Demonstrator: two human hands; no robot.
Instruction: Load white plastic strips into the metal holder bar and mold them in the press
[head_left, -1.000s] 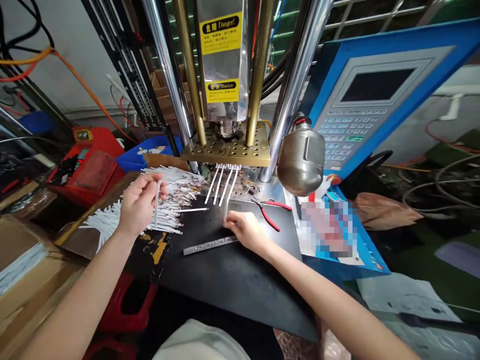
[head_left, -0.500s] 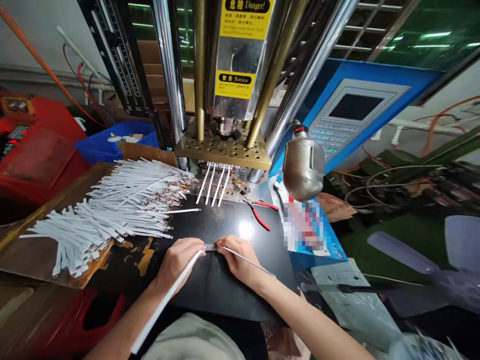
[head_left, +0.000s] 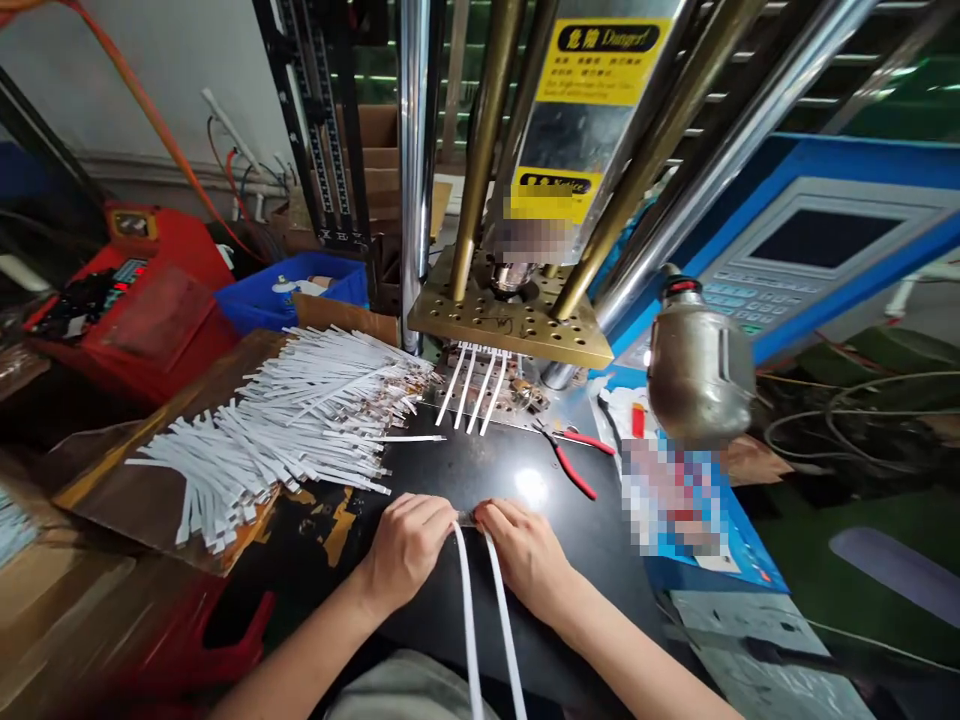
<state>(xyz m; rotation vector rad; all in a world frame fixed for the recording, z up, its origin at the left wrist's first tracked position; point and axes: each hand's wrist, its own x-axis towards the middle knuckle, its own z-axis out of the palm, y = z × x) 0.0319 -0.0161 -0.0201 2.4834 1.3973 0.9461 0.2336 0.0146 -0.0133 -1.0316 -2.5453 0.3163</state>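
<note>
My left hand is closed in a pinch at the top end of one white flat cable. Pinched the same way, my right hand holds the end of a second white flat cable. Between the fingertips a small pale piece joins the two ends; its details are hidden by the fingers. Both cables curve down towards my body, side by side. Beyond the hands, several white flat cables stick out from under the brass plate of a press.
A large pile of white flat cables lies on a board at left. Red-handled pliers rest on the black table. A rounded metal housing overhangs the right side. A blue bin stands behind the pile.
The two cables have swung from lying apart over my forearms to hanging together between them. My view has turned left, so the scene sits farther right. Both hands keep their pinch.
</note>
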